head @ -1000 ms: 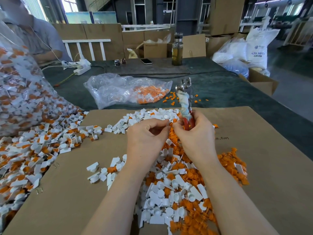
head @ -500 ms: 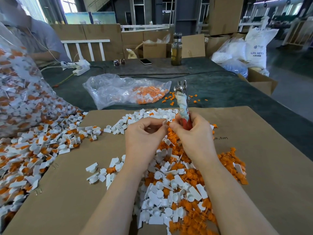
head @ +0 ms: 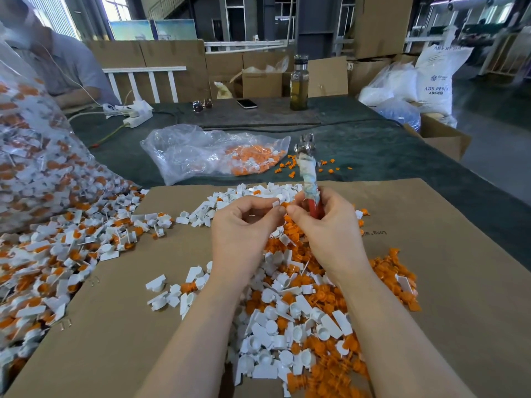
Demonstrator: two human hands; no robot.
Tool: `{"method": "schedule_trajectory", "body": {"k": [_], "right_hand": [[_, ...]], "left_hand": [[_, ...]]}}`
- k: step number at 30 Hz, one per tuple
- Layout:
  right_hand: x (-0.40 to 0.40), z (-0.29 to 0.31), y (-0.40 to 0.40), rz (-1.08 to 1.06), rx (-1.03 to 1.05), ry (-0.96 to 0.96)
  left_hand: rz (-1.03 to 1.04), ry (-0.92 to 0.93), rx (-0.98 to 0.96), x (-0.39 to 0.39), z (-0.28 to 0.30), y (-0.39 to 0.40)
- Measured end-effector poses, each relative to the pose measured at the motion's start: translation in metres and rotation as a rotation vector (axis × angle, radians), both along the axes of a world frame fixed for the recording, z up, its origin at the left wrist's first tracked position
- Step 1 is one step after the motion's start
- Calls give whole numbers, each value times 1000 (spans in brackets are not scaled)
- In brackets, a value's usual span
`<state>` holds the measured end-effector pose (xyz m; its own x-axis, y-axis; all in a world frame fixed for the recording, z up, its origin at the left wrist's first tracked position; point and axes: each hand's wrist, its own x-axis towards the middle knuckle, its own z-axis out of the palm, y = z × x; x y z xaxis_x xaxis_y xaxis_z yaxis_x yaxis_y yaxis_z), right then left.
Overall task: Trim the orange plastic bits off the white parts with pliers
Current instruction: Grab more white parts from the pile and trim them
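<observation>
A small white plastic part (head: 275, 203) with an orange bit attached is pinched at the left hand (head: 244, 234) fingertips. Red-handled metal pliers with a rag-wrapped shaft (head: 309, 173) stand upright in the right hand (head: 327, 234), metal head above the hand.

White part (head: 275, 203) now between fingertips.

White sack (head: 439, 79) printed "ABS RESIN", cardboard sheet (head: 431, 282) with small upside-down print, unreadable
</observation>
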<state>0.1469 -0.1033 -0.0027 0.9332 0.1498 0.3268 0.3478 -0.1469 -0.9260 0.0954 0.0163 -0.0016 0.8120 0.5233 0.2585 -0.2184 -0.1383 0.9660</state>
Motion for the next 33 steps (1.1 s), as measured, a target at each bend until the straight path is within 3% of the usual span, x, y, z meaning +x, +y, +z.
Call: {"method": "schedule_trajectory", "body": {"k": [11, 33], "right_hand": [[-3, 2, 0, 38, 33, -21], [-5, 0, 3, -11, -80, -152]], "left_hand": [[-56, -47, -259, 2, -3, 7], [-45, 21, -166, 3, -2, 5]]}}
